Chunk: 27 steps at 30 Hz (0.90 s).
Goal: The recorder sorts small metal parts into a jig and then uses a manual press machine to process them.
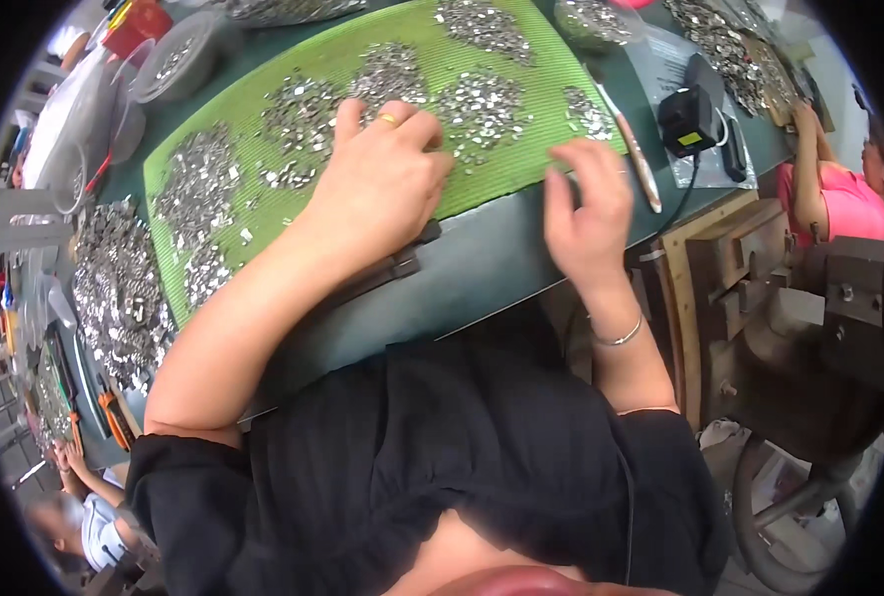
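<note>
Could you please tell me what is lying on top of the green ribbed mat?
Heaps of small shiny metal pieces cover the green mat. The left hand rests on it, hiding whatever lies beneath; the right hand touches its near edge.

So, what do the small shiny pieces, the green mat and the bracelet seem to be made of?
Small pieces: probably metal, silvery with bright glints. Green mat: looks like ribbed rubber or plastic, matte, with fine parallel lines; I cannot tell which. Bracelet on the right wrist: thin silvery band, likely metal.
</note>
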{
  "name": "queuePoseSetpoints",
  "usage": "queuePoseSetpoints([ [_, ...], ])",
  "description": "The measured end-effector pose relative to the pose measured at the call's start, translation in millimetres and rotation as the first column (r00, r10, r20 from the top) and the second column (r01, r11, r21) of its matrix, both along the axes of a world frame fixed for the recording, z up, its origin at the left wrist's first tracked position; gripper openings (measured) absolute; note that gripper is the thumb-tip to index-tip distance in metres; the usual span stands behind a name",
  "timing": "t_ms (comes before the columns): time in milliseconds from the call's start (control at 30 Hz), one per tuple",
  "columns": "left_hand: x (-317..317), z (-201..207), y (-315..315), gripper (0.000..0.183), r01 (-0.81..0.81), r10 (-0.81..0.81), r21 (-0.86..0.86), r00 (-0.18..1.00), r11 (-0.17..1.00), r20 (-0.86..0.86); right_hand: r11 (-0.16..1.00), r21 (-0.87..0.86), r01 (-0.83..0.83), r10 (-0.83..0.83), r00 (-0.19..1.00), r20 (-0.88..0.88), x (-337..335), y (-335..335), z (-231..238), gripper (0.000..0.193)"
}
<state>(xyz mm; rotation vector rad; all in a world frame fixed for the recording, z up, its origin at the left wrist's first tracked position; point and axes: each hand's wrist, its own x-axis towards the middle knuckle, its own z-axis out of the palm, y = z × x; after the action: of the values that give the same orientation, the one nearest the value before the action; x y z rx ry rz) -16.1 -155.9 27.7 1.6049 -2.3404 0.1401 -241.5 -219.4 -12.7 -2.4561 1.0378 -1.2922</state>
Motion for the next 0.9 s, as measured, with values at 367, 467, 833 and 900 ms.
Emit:
queuePoseSetpoints([
  [367,5.7,-1.3,-8.3,0.013,-0.062,0.076,0.078,0.978,0.995,-0.193,0.971,-0.098,0.22,-0.24,0.923,-0.302,-28.8,-43.3,-5.1,0.005],
  [467,8.2,2.8,-12.7,0.01,-0.075,0.086,0.067,0.982,0.995,-0.166,0.972,-0.125,0.198,-0.23,0.909,-0.349,-22.8,-48.4,-0.9,0.003],
  [833,6.0,5.5,-38.5,0.009,0.148,-0.15,-0.041,0.987,0.988,-0.054,0.98,-0.197,-0.008,-0.104,0.828,-0.551,-7.8,-37.2,13.0,0.006],
  [900,6.7,8.1,-39.5,0.01,0.163,-0.164,-0.01,0.986,0.987,-0.022,0.99,-0.138,-0.007,-0.063,0.864,-0.5,-11.7,-40.5,9.3,0.007],
])
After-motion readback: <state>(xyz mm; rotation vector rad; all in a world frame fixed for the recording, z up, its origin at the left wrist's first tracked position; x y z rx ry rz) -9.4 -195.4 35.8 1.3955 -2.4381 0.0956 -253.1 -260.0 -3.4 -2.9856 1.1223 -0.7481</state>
